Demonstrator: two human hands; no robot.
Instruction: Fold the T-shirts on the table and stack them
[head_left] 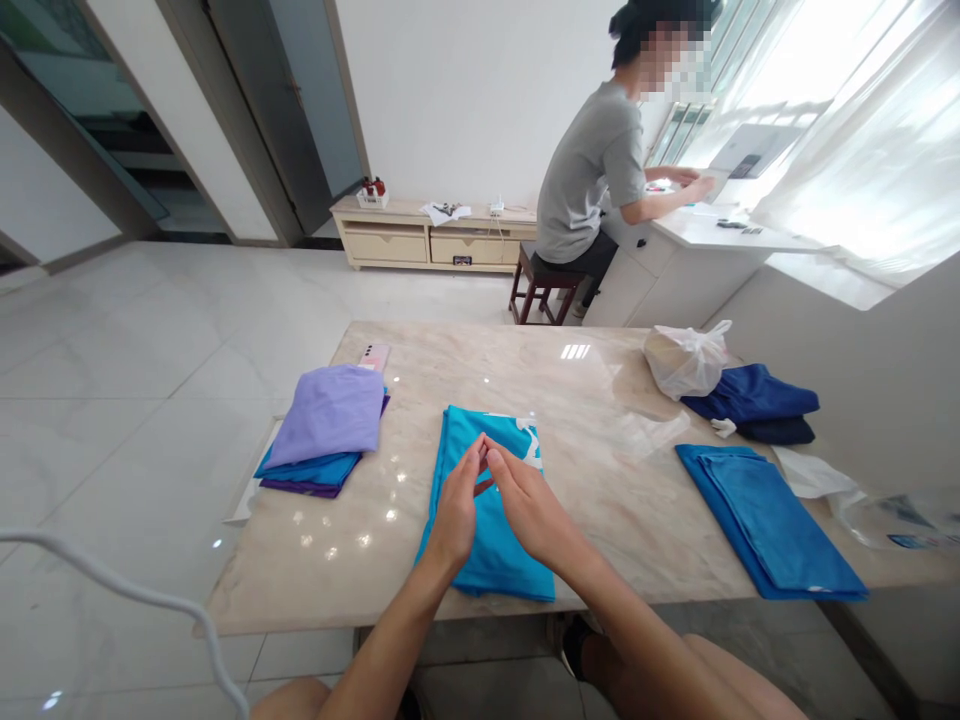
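Observation:
A bright blue folded cloth (499, 555) with a white print near its right edge lies on the marble table in front of me. Over its middle, my left hand (457, 505) and my right hand (525, 505) lean together, fingertips meeting in a tent shape. The fingers look stretched out, and nothing shows between them. Some fingers are hidden behind the backs of the hands. Whether either hand touches the cloth, I cannot tell.
Left on the table (585, 385) is a folded stack with a lilac cloth (330, 415) on top, beside a phone (373, 356). To the right lie a blue folded cloth (780, 520), dark blue fabric (754, 395) and a white plastic bag (684, 358). A seated person (589, 170) works beyond.

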